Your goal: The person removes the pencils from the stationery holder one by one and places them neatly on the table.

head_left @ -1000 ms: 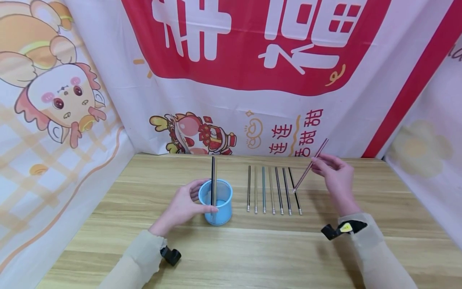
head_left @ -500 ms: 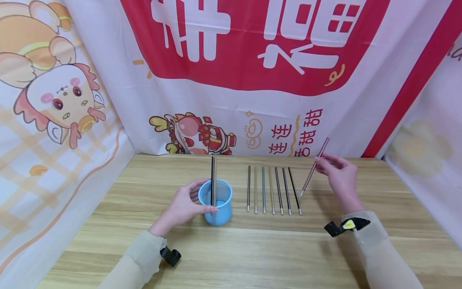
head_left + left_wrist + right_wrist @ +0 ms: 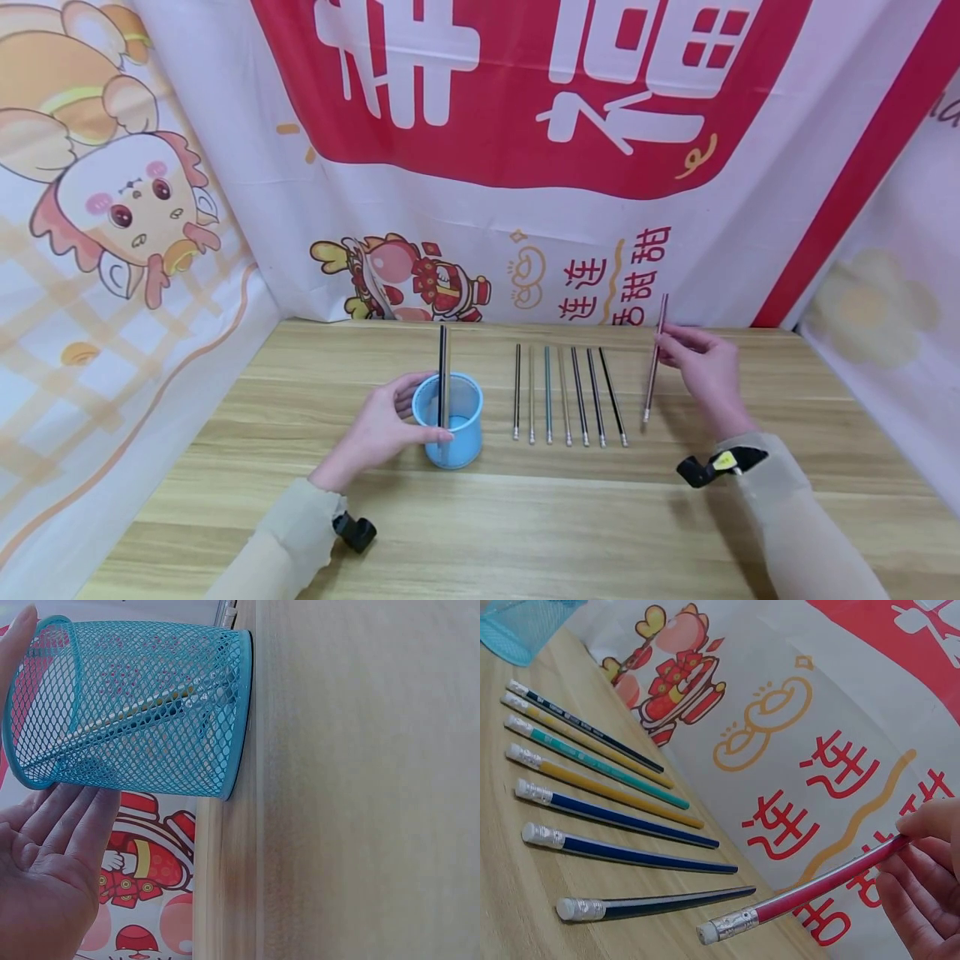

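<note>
My left hand (image 3: 382, 427) holds a blue mesh pen cup (image 3: 467, 443) standing on the table, thumb at the near rim and fingers round the far side. A black pencil (image 3: 442, 358) and a yellowish pencil (image 3: 448, 360) lean inside it. In the left wrist view the mesh wall (image 3: 157, 712) partly veils them. On the right, my right hand (image 3: 703, 367) pinches a red pencil (image 3: 652, 383) between thumb and fingers near its upper part. Its white eraser end (image 3: 709, 932) points down, close over the wood, just right of a dark pencil (image 3: 615, 400) that ends the row.
Several pencils lie side by side between the cup and my right hand, erasers towards me, among them a teal pencil (image 3: 548, 396) and a blue pencil (image 3: 630, 814). A printed cloth (image 3: 525, 183) hangs behind the wooden table (image 3: 480, 533).
The red pencil has swung from a slant over the rightmost dark pencil to nearly upright, its eraser end now lower and farther right. My left hand and the cup have stayed still.
</note>
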Available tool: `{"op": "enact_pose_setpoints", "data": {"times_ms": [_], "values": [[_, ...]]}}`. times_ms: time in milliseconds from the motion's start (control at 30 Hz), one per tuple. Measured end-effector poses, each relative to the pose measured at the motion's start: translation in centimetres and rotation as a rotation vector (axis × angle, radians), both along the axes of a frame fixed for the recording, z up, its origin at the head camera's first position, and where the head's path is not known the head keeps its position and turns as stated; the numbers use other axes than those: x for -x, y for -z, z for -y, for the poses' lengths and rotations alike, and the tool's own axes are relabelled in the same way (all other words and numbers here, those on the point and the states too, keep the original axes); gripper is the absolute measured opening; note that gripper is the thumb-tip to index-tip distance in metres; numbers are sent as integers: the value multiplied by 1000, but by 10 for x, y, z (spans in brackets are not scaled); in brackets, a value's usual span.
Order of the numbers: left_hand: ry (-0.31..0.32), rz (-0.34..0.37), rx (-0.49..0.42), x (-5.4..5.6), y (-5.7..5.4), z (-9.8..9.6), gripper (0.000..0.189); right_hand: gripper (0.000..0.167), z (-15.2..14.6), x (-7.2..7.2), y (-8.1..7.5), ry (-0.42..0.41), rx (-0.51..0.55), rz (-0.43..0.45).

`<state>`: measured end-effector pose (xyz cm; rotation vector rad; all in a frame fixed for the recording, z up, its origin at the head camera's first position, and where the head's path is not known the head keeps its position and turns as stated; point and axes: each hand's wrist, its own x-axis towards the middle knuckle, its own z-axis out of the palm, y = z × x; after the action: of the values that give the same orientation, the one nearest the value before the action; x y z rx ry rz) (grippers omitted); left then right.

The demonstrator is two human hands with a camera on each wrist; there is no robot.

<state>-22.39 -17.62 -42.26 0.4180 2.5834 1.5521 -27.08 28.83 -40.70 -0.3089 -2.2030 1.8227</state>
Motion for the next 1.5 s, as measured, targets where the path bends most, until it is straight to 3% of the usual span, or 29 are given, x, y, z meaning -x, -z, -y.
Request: {"op": "enact_pose_setpoints", "data": {"times_ms": [300,733,900,1167,1500], "values": [[3,1,-5,1,0,0,89,49,-3,6,10,-89,-70,78],[6,-1,-6,1,1,0,90,47,-8,16,26,-226,-280,201],[1,5,-8,1,0,0,89,45,-7,20,30,-265,-284,225],[-8,19,-1,0,-2,-1,87,41,-7,30,40,-271,-332,239],[-10,18,-1,-1,-3,-2,85,38,2,26,38,-274,-392,274]]}}
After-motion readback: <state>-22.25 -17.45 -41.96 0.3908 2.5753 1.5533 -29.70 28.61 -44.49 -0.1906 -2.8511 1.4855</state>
